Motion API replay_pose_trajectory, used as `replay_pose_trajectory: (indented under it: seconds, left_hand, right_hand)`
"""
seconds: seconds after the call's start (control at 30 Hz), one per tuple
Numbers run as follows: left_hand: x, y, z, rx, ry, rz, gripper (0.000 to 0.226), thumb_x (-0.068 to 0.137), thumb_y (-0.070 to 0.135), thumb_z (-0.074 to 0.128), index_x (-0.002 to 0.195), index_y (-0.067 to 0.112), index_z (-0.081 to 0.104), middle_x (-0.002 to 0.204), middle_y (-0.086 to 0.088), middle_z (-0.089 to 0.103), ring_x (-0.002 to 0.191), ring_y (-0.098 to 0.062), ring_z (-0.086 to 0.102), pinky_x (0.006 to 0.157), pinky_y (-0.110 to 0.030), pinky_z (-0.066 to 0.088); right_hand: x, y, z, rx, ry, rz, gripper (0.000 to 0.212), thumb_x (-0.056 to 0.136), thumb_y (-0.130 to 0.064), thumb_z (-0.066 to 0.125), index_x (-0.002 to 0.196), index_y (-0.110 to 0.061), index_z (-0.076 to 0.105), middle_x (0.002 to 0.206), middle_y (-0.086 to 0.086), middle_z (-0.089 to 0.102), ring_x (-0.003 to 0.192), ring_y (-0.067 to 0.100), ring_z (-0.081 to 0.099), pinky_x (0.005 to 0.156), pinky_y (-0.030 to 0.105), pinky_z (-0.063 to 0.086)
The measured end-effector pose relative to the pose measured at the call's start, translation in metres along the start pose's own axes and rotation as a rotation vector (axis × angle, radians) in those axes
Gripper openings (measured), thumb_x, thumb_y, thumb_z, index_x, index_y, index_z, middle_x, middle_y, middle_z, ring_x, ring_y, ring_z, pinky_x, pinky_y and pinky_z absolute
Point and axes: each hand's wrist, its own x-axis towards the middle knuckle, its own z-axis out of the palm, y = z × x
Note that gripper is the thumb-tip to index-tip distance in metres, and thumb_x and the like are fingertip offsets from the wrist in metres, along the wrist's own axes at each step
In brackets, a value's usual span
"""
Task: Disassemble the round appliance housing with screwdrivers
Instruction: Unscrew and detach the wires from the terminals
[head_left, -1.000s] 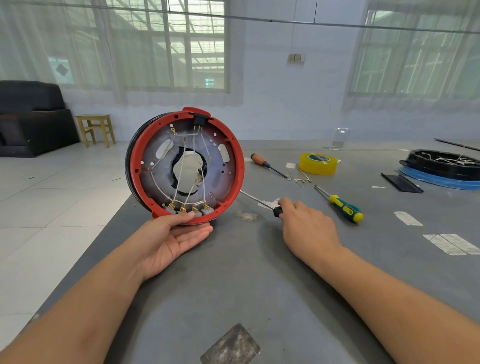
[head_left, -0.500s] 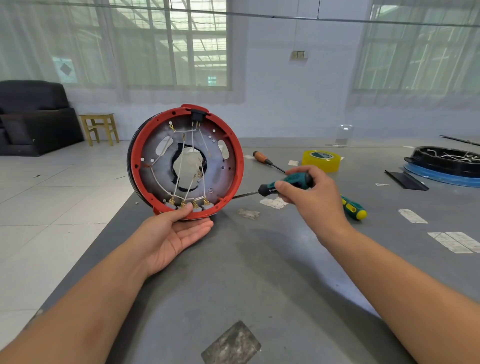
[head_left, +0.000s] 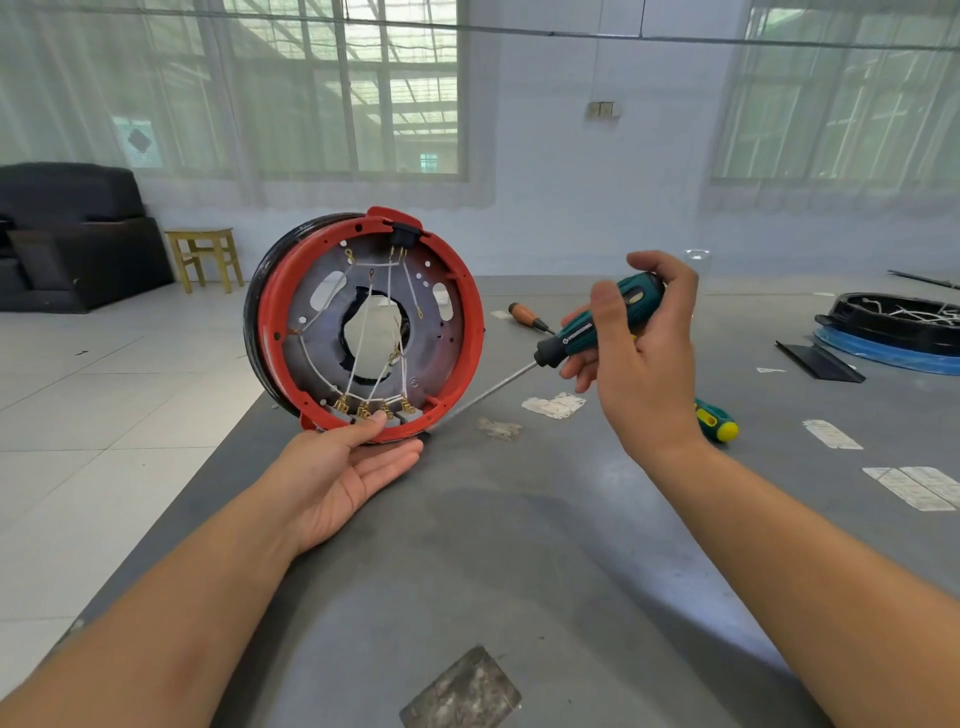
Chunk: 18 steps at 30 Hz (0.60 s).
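Change: your right hand (head_left: 644, 358) has lifted the teal-handled screwdriver (head_left: 597, 325) off the grey table (head_left: 519, 545) and carried it higher and further right than a second ago, when the hand lay low on the tabletop over the tool.
Right hand: raised above the table, palm turned toward you, fingers curled round the upper handle and thumb laid along its near side; the forearm climbs in from the lower right.
Screwdriver: tilted, handle up at the right, shaft running down and left; its tip meets the lower right edge of the housing.
Left hand: palm up with the fingers nearly straight, cradling the round appliance housing (head_left: 363, 332) from beneath; the thumb presses the bottom rim beside the brass terminals (head_left: 374, 408).
Housing: stood on edge at the table's left side, red ring facing you, white wires crossing the metal plate around a central hole.
Table: an orange-handled screwdriver (head_left: 527, 316) lies beyond the housing; a green-and-yellow screwdriver (head_left: 719, 422) shows behind your right wrist; a black-and-blue disc (head_left: 893, 332) sits far right.
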Motion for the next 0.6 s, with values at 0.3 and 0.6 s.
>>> replay_pose_trajectory:
  seconds: [0.3, 0.6]
  left_hand:
    - [-0.0025, -0.0017, 0.0048, 0.05, 0.049, 0.046, 0.021, 0.1, -0.008, 0.059, 0.119, -0.014, 0.064, 0.112, -0.033, 0.074, 0.093, -0.042, 0.079, 0.07, -0.043, 0.068]
    - [-0.002, -0.0021, 0.006, 0.099, 0.075, 0.035, 0.026, 0.099, -0.011, 0.059, 0.125, -0.013, 0.062, 0.114, -0.035, 0.073, 0.099, -0.044, 0.077, 0.071, -0.042, 0.068]
  right_hand:
    - [0.0027, -0.0017, 0.0006, 0.06, -0.041, 0.013, 0.038, 0.1, -0.012, 0.063, 0.124, -0.027, 0.038, 0.103, 0.012, 0.063, 0.059, 0.03, 0.071, 0.061, 0.029, 0.059]
    - [-0.0028, 0.0023, 0.0066, -0.022, -0.13, -0.061, 0.039, 0.098, -0.015, 0.064, 0.118, -0.037, 0.038, 0.1, 0.007, 0.062, 0.063, 0.027, 0.072, 0.062, 0.031, 0.06]
